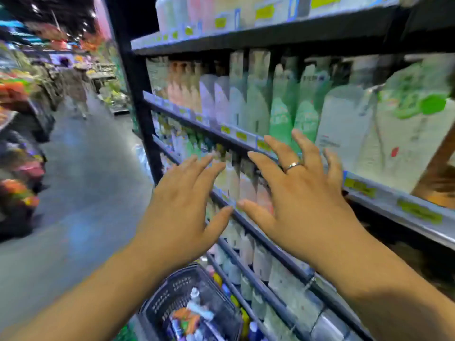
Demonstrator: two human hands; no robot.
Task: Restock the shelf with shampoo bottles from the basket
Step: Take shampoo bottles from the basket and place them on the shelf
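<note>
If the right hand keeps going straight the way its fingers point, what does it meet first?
Probably the shelf edge rail with its yellow price tags, then the green bottles standing just behind. The right hand is open and empty, fingers spread toward them. Depth is unclear in this blurred view.

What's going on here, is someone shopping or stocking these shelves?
It looks like stocking. A person stands at a shop shelf full of bottles, with both hands raised and fingers spread. The left hand and the right hand, which wears a ring, hold nothing right now. A dark basket with bottles in it sits low beside the shelves, below the arms. The picture is blurred, so labels cannot be read.
</note>
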